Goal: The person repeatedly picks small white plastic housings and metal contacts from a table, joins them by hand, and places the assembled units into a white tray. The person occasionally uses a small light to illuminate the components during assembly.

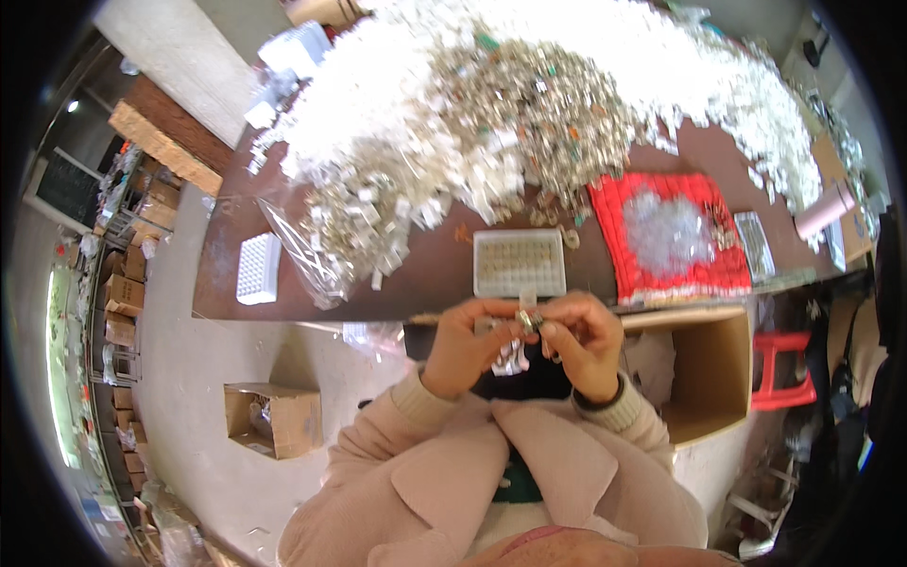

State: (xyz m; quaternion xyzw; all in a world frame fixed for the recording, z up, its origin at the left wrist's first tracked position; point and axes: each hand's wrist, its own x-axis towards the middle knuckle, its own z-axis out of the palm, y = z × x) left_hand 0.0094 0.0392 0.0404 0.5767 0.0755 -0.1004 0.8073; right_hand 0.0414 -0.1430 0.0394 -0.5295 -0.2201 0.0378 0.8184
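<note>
My left hand (460, 342) and my right hand (588, 344) meet just in front of the table's near edge. Between their fingertips they pinch a small shiny metal piece (531, 321), too small to name, with a whitish tab sticking up. Other small clear and shiny bits (513, 359) hang below the left fingers; their kind cannot be made out. Just beyond the hands lies a white gridded tray (478, 283) with rows of small gold-coloured pieces in it.
Small metal pieces (557, 113) and whitish plastic pieces (378, 113) are heaped across the brown table (222, 274). A red cloth (642, 283) bears clear plastic bits. A white rack (258, 269), a pink bottle (825, 210), cardboard boxes (295, 425) and a red stool (782, 370) stand around.
</note>
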